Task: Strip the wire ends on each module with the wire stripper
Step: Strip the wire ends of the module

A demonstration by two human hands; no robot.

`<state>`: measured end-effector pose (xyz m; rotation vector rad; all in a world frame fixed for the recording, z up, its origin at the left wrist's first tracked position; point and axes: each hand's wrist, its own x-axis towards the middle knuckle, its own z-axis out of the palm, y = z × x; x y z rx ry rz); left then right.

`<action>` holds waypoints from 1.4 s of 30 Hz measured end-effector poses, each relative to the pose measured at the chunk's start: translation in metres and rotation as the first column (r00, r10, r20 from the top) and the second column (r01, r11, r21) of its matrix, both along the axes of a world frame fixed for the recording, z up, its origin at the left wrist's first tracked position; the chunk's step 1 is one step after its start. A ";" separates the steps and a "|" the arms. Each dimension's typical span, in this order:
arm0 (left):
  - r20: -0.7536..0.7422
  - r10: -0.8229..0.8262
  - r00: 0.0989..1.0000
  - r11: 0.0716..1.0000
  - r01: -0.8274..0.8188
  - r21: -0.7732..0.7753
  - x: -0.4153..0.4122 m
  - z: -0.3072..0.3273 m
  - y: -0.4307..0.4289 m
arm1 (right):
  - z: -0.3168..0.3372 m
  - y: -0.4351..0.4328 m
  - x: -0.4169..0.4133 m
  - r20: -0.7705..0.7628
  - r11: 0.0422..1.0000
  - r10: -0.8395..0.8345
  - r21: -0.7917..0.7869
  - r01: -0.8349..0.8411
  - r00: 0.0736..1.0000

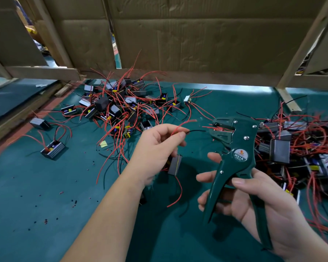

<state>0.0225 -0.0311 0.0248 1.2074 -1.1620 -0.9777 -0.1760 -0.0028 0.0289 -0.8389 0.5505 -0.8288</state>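
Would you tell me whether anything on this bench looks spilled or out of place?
Small red and black bits lie scattered over the mat at lower left, and the modules sit in tangled heaps of wire.

Creased brown cardboard sheets [197, 35] are standing behind pale wooden frame beams [42, 70], closing off the back of a dark teal tabletop [45, 205], whose far edge is catching bright light.
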 end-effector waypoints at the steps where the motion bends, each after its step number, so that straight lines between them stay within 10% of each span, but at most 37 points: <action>1: -0.039 0.016 0.999 1.000 -0.016 0.007 0.000 0.001 0.000 | 0.001 0.000 0.001 0.004 1.000 -0.003 0.003 0.003 1.000; 17: -0.120 0.050 0.992 0.996 -0.058 -0.069 -0.017 0.015 0.011 | 0.010 -0.005 0.008 0.319 0.935 0.263 0.148 -0.322 0.910; 19: -0.143 0.047 0.989 0.995 -0.059 -0.077 -0.020 0.017 0.013 | 0.012 -0.002 0.004 0.357 0.920 0.067 0.339 -0.196 0.932; 24: -0.197 0.031 0.980 0.990 -0.057 -0.127 -0.021 0.021 0.016 | 0.001 0.008 0.004 0.069 0.982 0.182 0.032 -0.185 0.981; 42: -0.108 -0.031 0.994 0.988 0.014 -0.156 -0.014 0.018 0.015 | 0.007 0.011 0.002 -0.051 0.991 0.130 0.026 -0.129 0.990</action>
